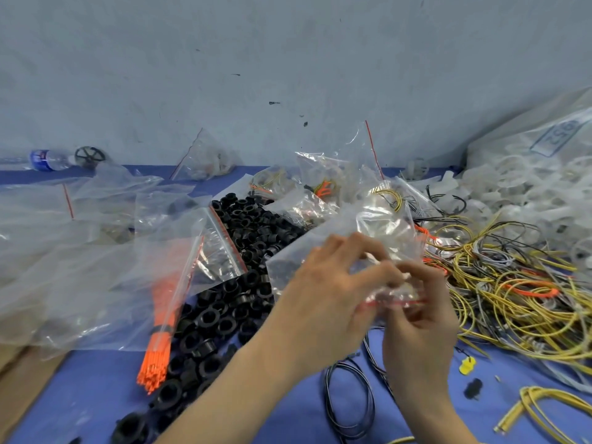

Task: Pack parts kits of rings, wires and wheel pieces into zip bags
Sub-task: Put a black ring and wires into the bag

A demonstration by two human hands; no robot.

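Note:
Both hands hold a small clear zip bag (389, 232) with a red zip line above the table's middle. My left hand (333, 283) pinches the bag's near edge from the left. My right hand (419, 315) pinches the zip strip from the right. The bag's contents are blurred. A heap of black rings (243, 251) spreads from the centre toward the near left. Tangled yellow and grey wires (519, 299) lie to the right. Translucent white wheel pieces (525, 190) pile up at the far right.
A bundle of orange sticks (158, 341) lies half inside a large clear bag (96, 277) at left. Filled zip bags (323, 184) are stacked behind the rings. A black cable loop (349, 398) lies near me. A water bottle (51, 160) lies against the wall.

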